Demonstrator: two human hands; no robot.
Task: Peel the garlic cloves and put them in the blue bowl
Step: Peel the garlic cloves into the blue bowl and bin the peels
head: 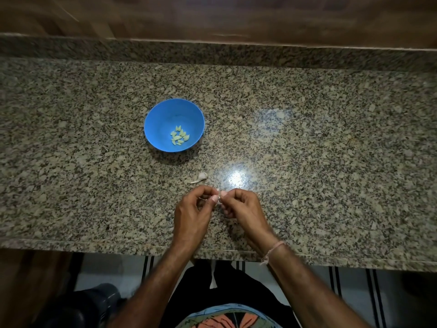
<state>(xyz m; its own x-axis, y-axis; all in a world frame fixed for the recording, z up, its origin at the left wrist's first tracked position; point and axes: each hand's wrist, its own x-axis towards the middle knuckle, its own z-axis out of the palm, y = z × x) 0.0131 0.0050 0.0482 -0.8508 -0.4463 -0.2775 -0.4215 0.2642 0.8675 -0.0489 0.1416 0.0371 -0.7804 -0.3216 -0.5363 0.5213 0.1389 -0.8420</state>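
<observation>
Pinching from both sides, the grip of the left hand (192, 214) and the grip of the right hand (246, 209) are clamped fingertip to fingertip on a small whitish garlic clove (219, 198). The fingers hide most of it, so how much skin it carries cannot be told. Both hands hover just above the speckled brown granite surface (307, 138), near its front edge. Just beyond the grip and slightly left lies a whitish garlic piece with a thin tail (199, 178), alone on the surface; whether it is clove or peel is unclear. Farther beyond the grip, to the left, stands the round blue plastic bowl (163, 110), upright, with a small heap of pale yellow peeled cloves (180, 136) in its bottom. A thin pink thread band (273, 251) circles the right wrist.
</observation>
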